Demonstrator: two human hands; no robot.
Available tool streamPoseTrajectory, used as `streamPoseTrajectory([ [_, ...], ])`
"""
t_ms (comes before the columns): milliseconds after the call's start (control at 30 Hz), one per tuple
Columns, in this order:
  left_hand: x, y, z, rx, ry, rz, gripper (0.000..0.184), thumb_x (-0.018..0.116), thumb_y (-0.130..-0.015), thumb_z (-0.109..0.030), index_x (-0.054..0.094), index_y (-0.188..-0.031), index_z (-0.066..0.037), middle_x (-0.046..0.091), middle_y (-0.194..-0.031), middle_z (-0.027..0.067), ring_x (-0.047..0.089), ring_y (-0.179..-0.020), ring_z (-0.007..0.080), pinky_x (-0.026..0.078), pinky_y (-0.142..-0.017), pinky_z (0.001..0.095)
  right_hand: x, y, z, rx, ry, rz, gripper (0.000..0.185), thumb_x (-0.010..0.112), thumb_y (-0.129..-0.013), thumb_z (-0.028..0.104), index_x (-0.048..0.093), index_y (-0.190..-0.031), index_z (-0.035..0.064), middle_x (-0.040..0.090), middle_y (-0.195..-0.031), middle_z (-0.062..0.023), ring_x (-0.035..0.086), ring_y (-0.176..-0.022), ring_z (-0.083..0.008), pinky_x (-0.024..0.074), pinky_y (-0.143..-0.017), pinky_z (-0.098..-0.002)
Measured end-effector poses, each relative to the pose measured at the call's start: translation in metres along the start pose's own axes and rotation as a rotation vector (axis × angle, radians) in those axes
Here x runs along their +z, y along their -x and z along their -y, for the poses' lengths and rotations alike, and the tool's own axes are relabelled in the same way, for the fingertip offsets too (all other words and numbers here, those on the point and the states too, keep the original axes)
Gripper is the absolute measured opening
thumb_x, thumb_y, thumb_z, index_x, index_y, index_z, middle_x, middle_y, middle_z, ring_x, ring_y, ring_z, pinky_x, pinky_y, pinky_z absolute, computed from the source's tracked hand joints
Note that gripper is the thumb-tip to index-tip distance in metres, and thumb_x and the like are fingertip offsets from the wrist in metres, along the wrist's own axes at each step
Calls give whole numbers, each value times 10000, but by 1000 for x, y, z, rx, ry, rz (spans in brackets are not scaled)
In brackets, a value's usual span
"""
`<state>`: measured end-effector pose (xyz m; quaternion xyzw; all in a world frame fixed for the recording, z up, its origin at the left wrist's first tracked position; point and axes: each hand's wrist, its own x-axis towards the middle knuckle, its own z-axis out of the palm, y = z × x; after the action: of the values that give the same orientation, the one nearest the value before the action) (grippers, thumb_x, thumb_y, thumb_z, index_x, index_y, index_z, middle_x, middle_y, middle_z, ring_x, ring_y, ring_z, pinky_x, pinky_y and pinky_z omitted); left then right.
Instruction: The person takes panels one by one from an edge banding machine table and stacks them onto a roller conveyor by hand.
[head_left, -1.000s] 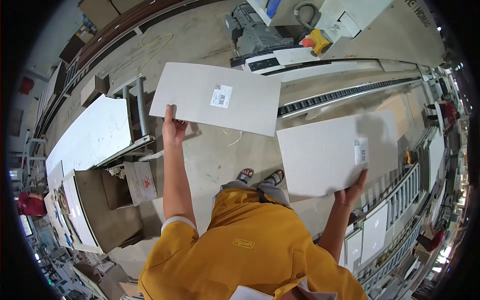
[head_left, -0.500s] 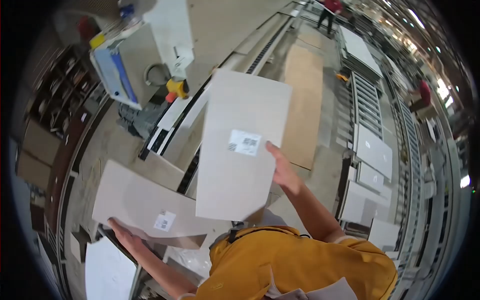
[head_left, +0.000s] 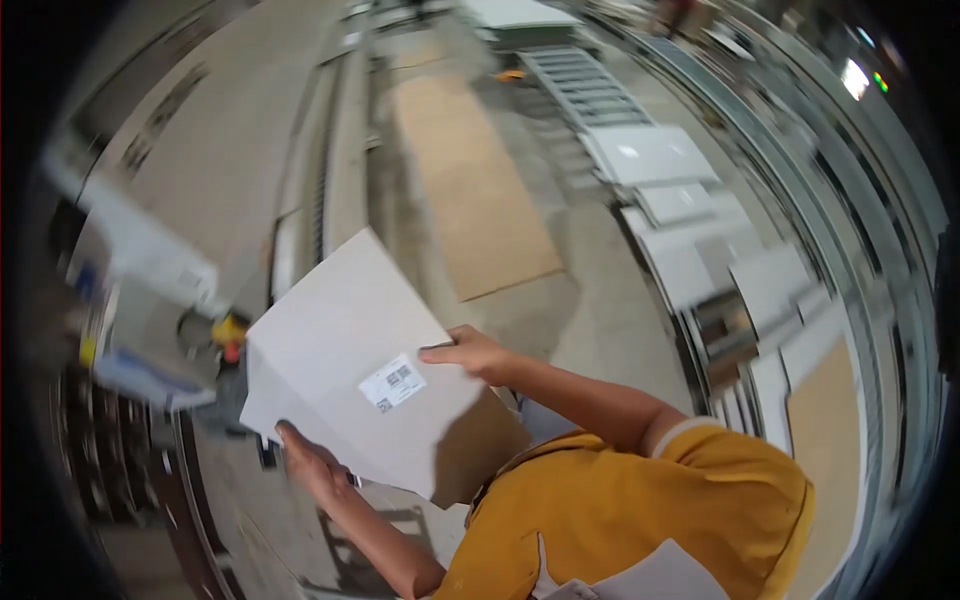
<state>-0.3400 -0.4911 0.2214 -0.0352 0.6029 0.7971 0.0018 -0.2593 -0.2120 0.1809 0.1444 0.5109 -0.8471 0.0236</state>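
Two pale grey panels overlap in front of my body. The upper panel (head_left: 340, 330) bears a white label with printed codes (head_left: 392, 383), and my right hand (head_left: 475, 355) grips its right edge, thumb on top near the label. Part of the other panel (head_left: 262, 392) shows at the left, mostly hidden beneath the first. My left hand (head_left: 308, 462) is closed on the lower left edge of that panel, thumb on top. Most fingers of both hands are hidden under the panels.
A long brown board (head_left: 480, 190) lies on the floor ahead. Roller conveyor (head_left: 590, 88) and stacked white panels (head_left: 690, 240) stand to the right. At the left is a machine with a yellow and red switch (head_left: 230, 335). A narrow track (head_left: 322, 190) runs ahead.
The two panels, first held apart, have come together and now overlap. The view has turned right, bringing the brown board and panel stacks nearer the middle.
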Motion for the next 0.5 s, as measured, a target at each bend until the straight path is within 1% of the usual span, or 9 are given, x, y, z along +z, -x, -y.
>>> streamPoseTrajectory([
  [33,21,9,-20,-133,-51,-55,720,500,-973,-464,320,-1425,67,349,-1484,171,365,-1339,254,296,-1099,343,2,9,6,-1,27,-12,530,751,-802,324,631,-1131,-74,678,-996,-99,623,-846,-160,487,-768,-281],
  [133,55,4,-9,-271,-277,-81,773,483,-955,-533,280,-1471,6,322,-1512,144,357,-1357,231,406,-1006,313,-25,19,-7,-89,19,-91,553,774,-766,356,645,-1105,-61,663,-930,-74,588,-782,-139,467,-707,-263],
  [167,75,8,0,-332,-315,-22,799,487,-939,-561,281,-1474,-3,319,-1516,140,370,-1350,220,453,-888,274,-43,25,-6,-107,119,-205,547,771,-772,359,645,-1102,-59,662,-927,-73,589,-790,-136,468,-713,-261],
  [200,86,2,17,-376,-355,14,820,492,-923,-584,285,-1474,-13,328,-1513,136,386,-1340,212,451,-780,236,-58,30,-6,-118,220,-319,541,767,-778,361,644,-1100,-56,662,-924,-73,590,-798,-133,468,-718,-260],
  [267,109,-8,52,-458,-437,94,862,503,-892,-630,294,-1476,-31,345,-1506,127,418,-1320,194,449,-564,159,-89,59,21,-28,173,-348,544,762,-788,361,638,-1112,-57,663,-954,-80,593,-826,-139,471,-740,-260],
  [333,141,-16,81,-406,-449,213,838,483,-908,-621,306,-1465,-20,398,-1468,131,441,-1300,215,509,-737,237,-120,69,22,67,116,-371,546,757,-797,361,631,-1124,-58,665,-984,-88,596,-854,-145,474,-762,-261],
  [400,186,-18,110,-376,-388,249,783,448,-944,-582,309,-1456,-7,428,-1439,134,462,-1278,246,459,-952,336,-167,58,-6,-112,-125,-372,547,750,-816,357,618,-1148,-57,657,-1057,-100,601,-933,-153,481,-815,-268],
  [467,218,-29,151,-387,-170,398,710,397,-988,-519,294,-1453,7,408,-1451,141,450,-1286,279,334,-1091,399,-211,55,-19,-104,-183,-425,548,750,-820,352,612,-1162,-53,652,-1077,-103,602,-964,-155,482,-835,-271],
  [500,233,-19,166,-349,-13,561,669,399,-995,-505,372,-1409,21,461,-1406,137,462,-1274,266,366,-1074,396,-231,58,-18,-95,-221,-466,549,749,-824,347,606,-1175,-50,647,-1097,-105,602,-994,-157,483,-854,-273],
])
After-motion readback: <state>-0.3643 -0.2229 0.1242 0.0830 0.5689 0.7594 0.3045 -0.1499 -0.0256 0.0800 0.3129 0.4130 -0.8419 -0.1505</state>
